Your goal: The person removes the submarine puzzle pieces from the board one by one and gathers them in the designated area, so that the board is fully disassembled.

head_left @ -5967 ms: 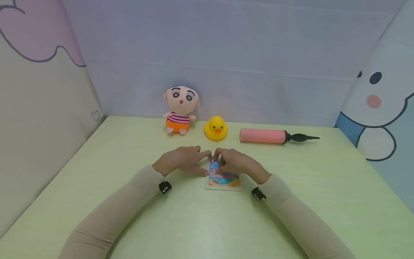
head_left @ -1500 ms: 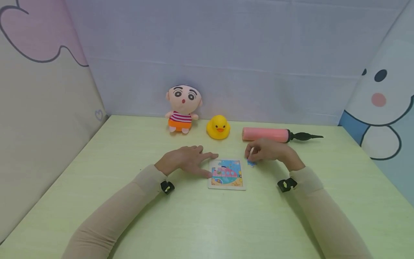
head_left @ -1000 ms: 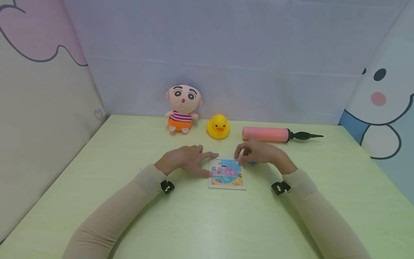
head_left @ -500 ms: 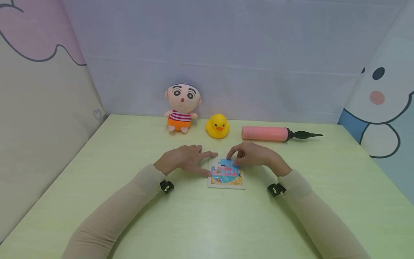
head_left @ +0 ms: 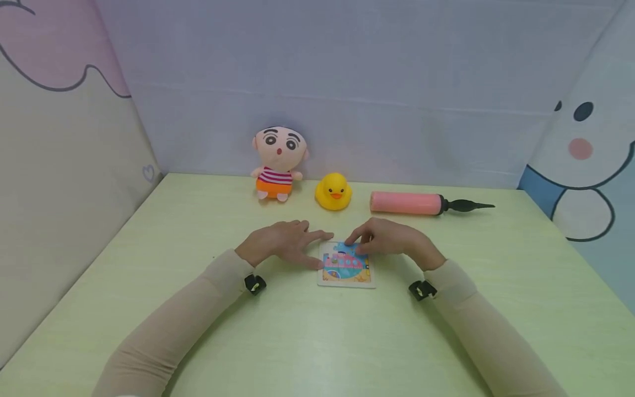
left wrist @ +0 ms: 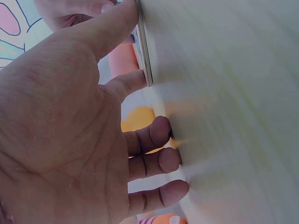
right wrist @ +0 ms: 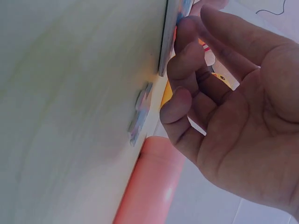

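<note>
Pale tabletop point(head_left: 278, 342): doll point(head_left: 278, 160), duck point(head_left: 333, 191), pump point(head_left: 405, 203) beyond the puzzle point(head_left: 345, 274); left hand point(head_left: 288, 241) splayed against it, right hand point(head_left: 391, 236) touching, hold unclear.

Head view looks forward-down; close wrist views both catch the puzzle point(head_left: 346, 274).

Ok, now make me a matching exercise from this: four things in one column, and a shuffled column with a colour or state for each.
Things:
1. jigsaw puzzle
2. rubber duck
3. plush doll
4. balloon pump

Colours and states:
A. lying on its side, pink and black
B. dressed in stripes and orange
C. touched by the left hand
D. mostly yellow

Right pairs: 1-C, 2-D, 3-B, 4-A.
</note>
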`<state>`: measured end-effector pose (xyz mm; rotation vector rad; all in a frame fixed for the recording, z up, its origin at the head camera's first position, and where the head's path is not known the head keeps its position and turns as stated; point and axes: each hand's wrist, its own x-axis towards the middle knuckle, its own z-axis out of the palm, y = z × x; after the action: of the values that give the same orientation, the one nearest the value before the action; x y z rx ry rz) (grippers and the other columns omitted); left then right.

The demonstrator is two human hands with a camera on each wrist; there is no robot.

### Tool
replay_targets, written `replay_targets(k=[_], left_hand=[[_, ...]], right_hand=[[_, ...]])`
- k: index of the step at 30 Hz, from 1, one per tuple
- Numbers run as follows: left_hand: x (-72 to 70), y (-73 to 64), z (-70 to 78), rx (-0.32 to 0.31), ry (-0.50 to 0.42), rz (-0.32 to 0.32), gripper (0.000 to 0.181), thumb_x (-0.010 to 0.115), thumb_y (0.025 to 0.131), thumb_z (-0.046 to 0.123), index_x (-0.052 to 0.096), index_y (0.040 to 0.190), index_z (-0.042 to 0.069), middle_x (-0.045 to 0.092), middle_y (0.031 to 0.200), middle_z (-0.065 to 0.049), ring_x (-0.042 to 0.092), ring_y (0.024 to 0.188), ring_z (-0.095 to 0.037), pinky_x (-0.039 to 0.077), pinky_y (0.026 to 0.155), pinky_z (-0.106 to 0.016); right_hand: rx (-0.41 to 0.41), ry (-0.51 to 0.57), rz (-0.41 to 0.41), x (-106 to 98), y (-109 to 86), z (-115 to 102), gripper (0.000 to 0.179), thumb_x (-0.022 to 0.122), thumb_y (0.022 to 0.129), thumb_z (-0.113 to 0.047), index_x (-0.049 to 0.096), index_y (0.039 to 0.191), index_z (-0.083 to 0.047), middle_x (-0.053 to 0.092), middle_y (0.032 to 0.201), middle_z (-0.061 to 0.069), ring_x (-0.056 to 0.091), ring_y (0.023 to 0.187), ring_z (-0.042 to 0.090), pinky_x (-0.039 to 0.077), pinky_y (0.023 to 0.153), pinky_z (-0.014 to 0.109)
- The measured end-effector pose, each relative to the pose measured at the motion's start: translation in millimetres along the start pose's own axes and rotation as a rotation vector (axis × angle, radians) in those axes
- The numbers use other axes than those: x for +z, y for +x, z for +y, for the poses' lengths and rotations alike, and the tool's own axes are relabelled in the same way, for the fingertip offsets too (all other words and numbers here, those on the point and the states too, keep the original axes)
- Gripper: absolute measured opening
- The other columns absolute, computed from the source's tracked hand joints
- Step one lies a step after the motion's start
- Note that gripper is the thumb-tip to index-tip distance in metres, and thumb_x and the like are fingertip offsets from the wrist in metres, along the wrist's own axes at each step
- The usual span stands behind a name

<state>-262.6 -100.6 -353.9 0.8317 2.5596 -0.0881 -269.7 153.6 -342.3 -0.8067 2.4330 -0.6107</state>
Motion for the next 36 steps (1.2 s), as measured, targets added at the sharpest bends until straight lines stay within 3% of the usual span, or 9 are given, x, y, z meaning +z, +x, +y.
replay_targets(k=[12, 25, 36], left_hand=[[4.3, 0.4, 0.4, -0.012, -0.018, -0.010, 0.079, 0.055, 0.089, 0.070, 0.028, 0.157, 0.042, 0.047, 0.141, -0.014, 0.049, 0.123, -0.029, 0.044, 0.101, -0.051], [1.3, 0.4, 1.0, 0.001, -0.006, -0.007, 0.077, 0.055, 0.090, 0.069, 0.029, 0.157, 0.040, 0.049, 0.137, -0.013, 0.050, 0.119, -0.028, 0.045, 0.099, -0.048], [-0.5, 0.9, 1.4, -0.003, -0.009, -0.014, 0.078, 0.055, 0.090, 0.069, 0.027, 0.158, 0.040, 0.048, 0.141, -0.014, 0.048, 0.124, -0.030, 0.043, 0.103, -0.051]], right_hand=[[0.029, 0.002, -0.006, 9, 3.1, -9, 0.026, 0.074, 0.091, -0.011, 0.067, 0.116, -0.010, 0.061, 0.086, 0.002, 0.055, 0.080, 0.018, 0.047, 0.071, 0.029], [0.026, -0.019, -0.008, 12, 1.5, -11, 0.032, 0.069, 0.094, -0.010, 0.053, 0.121, -0.009, 0.057, 0.085, 0.003, 0.053, 0.076, 0.017, 0.044, 0.068, 0.028], [0.032, 0.003, -0.015, 11, 2.9, -10, 0.024, 0.067, 0.095, -0.009, 0.057, 0.117, -0.008, 0.054, 0.084, 0.003, 0.051, 0.077, 0.018, 0.042, 0.068, 0.028]])
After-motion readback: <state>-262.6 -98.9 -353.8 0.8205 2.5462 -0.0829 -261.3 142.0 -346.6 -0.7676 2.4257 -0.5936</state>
